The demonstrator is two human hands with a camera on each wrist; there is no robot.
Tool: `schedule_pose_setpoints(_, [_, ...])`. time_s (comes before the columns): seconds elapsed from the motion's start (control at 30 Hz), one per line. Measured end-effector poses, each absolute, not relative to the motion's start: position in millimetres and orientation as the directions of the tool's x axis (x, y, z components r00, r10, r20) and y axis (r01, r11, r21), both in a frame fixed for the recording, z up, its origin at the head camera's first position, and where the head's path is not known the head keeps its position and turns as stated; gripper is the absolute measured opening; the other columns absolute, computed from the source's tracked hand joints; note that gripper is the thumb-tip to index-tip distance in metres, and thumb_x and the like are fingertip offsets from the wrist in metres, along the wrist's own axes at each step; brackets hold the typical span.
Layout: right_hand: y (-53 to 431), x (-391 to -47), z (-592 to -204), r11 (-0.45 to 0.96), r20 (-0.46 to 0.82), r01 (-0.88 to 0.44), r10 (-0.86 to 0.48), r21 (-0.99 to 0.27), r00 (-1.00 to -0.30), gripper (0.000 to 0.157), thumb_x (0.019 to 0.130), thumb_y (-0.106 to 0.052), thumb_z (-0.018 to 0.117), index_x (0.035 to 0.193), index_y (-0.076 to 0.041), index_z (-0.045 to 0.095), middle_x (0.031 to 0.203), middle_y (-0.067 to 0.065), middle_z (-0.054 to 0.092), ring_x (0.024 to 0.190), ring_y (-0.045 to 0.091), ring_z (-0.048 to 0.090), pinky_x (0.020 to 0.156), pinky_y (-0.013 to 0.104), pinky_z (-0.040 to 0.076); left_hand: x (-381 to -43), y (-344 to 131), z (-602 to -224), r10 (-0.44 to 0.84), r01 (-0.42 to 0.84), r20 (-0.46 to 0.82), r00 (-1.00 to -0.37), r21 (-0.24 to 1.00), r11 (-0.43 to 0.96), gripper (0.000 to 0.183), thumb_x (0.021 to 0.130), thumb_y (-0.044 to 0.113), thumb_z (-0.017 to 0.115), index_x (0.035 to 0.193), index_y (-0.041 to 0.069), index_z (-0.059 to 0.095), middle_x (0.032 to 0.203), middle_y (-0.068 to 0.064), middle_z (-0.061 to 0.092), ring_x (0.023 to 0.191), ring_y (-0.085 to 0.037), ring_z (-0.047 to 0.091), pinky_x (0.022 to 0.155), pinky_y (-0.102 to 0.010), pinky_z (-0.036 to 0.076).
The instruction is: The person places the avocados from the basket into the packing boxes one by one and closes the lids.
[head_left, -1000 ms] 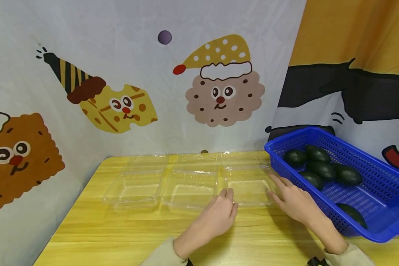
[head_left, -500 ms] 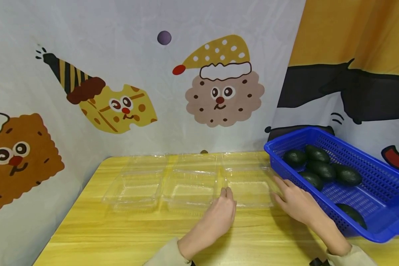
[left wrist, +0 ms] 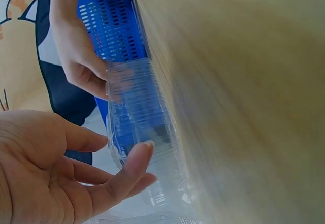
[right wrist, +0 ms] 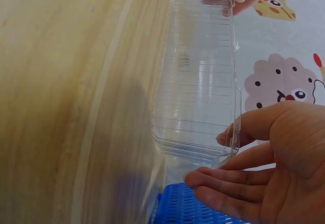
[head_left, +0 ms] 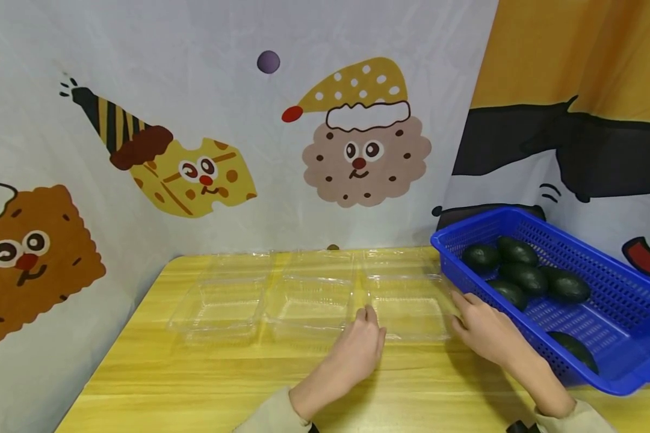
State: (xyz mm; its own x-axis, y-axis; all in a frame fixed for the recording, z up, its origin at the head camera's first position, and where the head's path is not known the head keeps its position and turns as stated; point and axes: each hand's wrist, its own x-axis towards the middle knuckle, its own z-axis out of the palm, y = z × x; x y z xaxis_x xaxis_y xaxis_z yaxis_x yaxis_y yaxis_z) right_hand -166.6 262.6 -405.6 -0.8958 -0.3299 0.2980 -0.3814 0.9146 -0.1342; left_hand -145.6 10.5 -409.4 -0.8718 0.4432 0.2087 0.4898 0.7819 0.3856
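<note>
Grip loosely parted, my left hand (head_left: 354, 346) and right hand (head_left: 484, 329) touch the centre-right container (head_left: 411, 316), apparently aligning it; release likely next.

Even light fills the head view; a soft shadow crosses the bench (head_left: 195, 385) at lower right, and glints edge the boxes (head_left: 316, 280). The left wrist view is hazy, blurred at right.

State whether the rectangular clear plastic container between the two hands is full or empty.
Empty: in the head view, the yellow wood-grain tabletop shows through the rectangular clear plastic container, and nothing lies inside it.
</note>
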Motion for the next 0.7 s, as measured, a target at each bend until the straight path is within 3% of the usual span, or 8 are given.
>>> schedule_pose_setpoints(0.2, [263.5, -166.9, -405.6, 0.906, 0.321, -0.406, -0.351, -0.12, -0.879, 0.038, 0.078, -0.007, 0.067, 0.111, 0.009, 0.057, 0.086, 0.014, 0.057, 0.066, 0.021, 0.054, 0.048, 0.034, 0.044, -145.5, 10.6, -410.6, 0.434, 0.468, 0.181, -0.882, 0.426, 0.774, 0.047, 0.097, 0.017, 0.044, 0.126, -0.02, 0.037, 0.119, -0.035, 0.047, 0.035, -0.004, 0.038, 0.034, -0.005, 0.032])
schedule_pose_setpoints(0.5, [265.5, -168.6, -406.7, 0.901, 0.337, -0.421, -0.366, -0.104, -0.868, 0.015, 0.077, -0.002, 0.069, 0.087, -0.001, 0.058, 0.068, 0.001, 0.045, 0.055, 0.012, 0.04, 0.044, 0.025, 0.035, -145.3, 9.3, -408.2, 0.437, 0.457, 0.156, -0.886, 0.456, 0.763, 0.047, 0.097, 0.016, 0.044, 0.126, -0.02, 0.036, 0.116, -0.033, 0.051, 0.035, -0.005, 0.038, 0.031, -0.007, 0.032])
schedule_pose_setpoints(0.7, [265.1, -166.6, -407.2, 0.901, 0.324, -0.412, -0.352, -0.135, -0.878, 0.024, 0.077, -0.002, 0.068, 0.073, -0.011, 0.046, 0.062, -0.002, 0.037, 0.053, 0.011, 0.035, 0.043, 0.024, 0.029, -146.0, 7.9, -405.6, 0.436, 0.444, 0.139, -0.889, 0.488, 0.751, 0.048, 0.094, 0.015, 0.05, 0.123, -0.021, 0.038, 0.106, -0.031, 0.056, 0.043, -0.006, 0.042, 0.037, -0.006, 0.035])
